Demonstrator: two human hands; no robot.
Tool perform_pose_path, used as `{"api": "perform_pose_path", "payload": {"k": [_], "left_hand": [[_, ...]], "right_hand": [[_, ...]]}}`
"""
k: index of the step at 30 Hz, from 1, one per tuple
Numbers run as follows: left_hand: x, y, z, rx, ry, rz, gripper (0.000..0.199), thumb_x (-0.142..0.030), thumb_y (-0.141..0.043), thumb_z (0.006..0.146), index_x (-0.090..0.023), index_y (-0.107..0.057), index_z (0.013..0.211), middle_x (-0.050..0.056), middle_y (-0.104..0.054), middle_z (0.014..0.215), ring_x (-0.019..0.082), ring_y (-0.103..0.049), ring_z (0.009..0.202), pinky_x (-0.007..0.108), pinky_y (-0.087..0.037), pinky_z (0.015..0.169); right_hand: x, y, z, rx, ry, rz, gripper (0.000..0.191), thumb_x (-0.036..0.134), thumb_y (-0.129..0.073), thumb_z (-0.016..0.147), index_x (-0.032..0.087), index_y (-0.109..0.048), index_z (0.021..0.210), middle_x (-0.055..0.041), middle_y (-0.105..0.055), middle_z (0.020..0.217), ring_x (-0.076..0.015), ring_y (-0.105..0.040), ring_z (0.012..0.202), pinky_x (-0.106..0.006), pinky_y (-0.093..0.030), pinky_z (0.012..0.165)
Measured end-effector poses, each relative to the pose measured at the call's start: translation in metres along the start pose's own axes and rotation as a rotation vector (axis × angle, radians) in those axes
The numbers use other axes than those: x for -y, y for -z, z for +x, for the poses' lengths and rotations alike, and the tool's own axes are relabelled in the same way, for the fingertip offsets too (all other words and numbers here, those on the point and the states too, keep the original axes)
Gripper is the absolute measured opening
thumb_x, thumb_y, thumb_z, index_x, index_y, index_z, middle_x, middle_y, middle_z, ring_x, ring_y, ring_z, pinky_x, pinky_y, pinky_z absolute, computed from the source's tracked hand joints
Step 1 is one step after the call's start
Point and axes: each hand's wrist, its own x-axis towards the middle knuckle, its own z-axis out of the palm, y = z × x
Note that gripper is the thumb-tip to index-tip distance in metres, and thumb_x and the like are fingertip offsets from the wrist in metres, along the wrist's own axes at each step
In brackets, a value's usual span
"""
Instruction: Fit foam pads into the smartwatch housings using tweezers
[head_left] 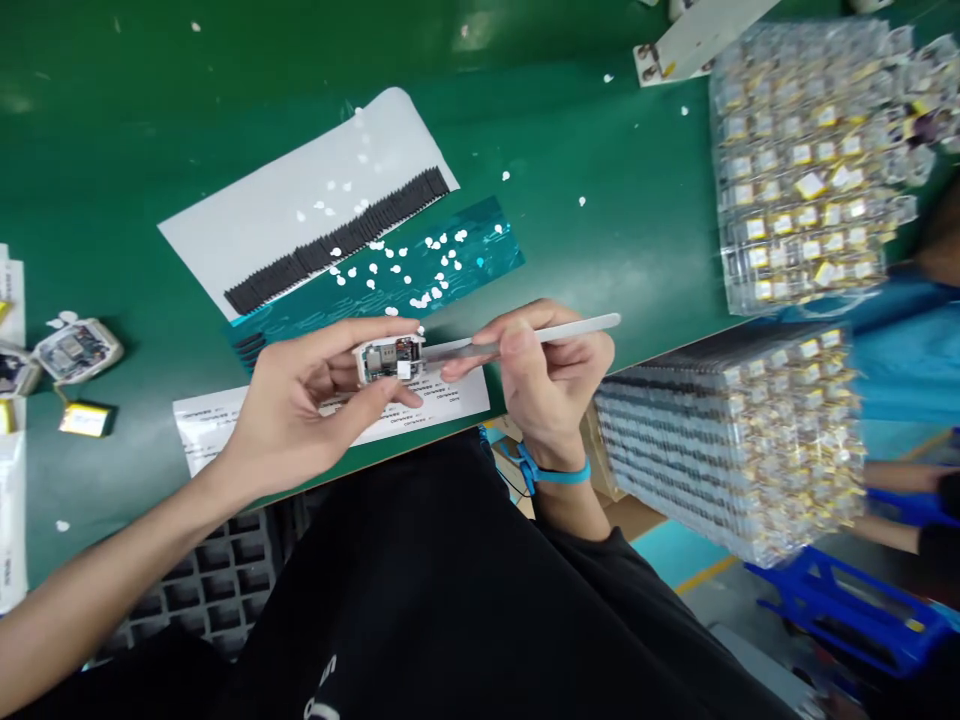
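Note:
Between the thumb and fingers of my left hand (300,400) is a small white device housing (390,360), its open side showing a circuit board. My right hand (544,370) pinches metal tweezers (559,330), whose tips reach the right end of the housing. Whether the tips grip anything is too small to tell. Under both hands lies a white printed sheet (457,395). Just beyond them is a teal film strip (487,240) scattered with small white round stickers (427,298). A white backing sheet (300,200) carries a row of black strips (337,240).
Left on the green table (600,130) are another opened housing (79,350) and a yellow-edged battery (85,419). A clear tray of batteries (802,180) sits at the far right. Stacked trays (720,430) rise beside the table edge, near a blue plastic stool (855,610) and another person's arm (900,475).

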Motion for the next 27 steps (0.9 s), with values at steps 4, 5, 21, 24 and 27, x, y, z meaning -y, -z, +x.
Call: {"api": "perform_pose_path", "payload": {"k": [4,5,21,24,27], "left_hand": [[0.003,-0.001,0.001,0.035,0.02,-0.124,0.039,-0.012,-0.071,0.092,-0.016,-0.071,0.13,0.003,-0.083,0.093,0.024,-0.084,0.084,0.026,-0.071,0.074],[0.004,-0.002,0.0,0.033,0.013,-0.134,0.039,-0.011,-0.071,0.092,-0.016,-0.071,0.13,0.003,-0.083,0.092,0.024,-0.084,0.083,0.026,-0.071,0.075],[0.009,0.0,-0.003,0.047,0.003,-0.068,0.037,-0.015,-0.07,0.097,-0.018,-0.071,0.133,0.003,-0.083,0.091,0.025,-0.084,0.085,0.029,-0.073,0.077],[0.009,0.0,-0.003,0.027,-0.019,-0.08,0.035,-0.016,-0.071,0.097,-0.018,-0.072,0.132,0.003,-0.083,0.09,0.025,-0.084,0.083,0.029,-0.073,0.076],[0.01,0.0,-0.004,0.029,-0.01,-0.092,0.036,-0.014,-0.071,0.096,-0.018,-0.072,0.132,0.003,-0.083,0.092,0.026,-0.084,0.085,0.029,-0.073,0.077]], "right_hand": [[-0.001,-0.01,0.001,0.046,0.023,0.015,0.023,0.044,-0.071,0.1,0.025,-0.077,0.088,0.0041,-0.075,0.066,-0.0156,-0.077,0.059,-0.027,-0.069,0.058],[-0.001,-0.01,0.0,0.046,0.025,0.01,0.024,0.044,-0.07,0.101,0.025,-0.077,0.088,0.0039,-0.075,0.065,-0.0159,-0.078,0.06,-0.027,-0.068,0.057],[-0.004,-0.017,0.0,0.075,0.063,0.034,0.017,0.035,-0.065,0.105,0.026,-0.073,0.093,0.0044,-0.079,0.073,-0.0132,-0.076,0.06,-0.024,-0.066,0.056],[-0.007,-0.016,-0.002,0.067,0.072,0.082,0.018,0.036,-0.064,0.105,0.026,-0.072,0.093,0.0039,-0.079,0.072,-0.0148,-0.078,0.061,-0.026,-0.066,0.056],[-0.008,-0.017,-0.002,0.032,0.055,0.013,0.023,0.044,-0.066,0.104,0.025,-0.071,0.09,0.0021,-0.078,0.07,-0.0164,-0.078,0.062,-0.027,-0.067,0.056]]}}
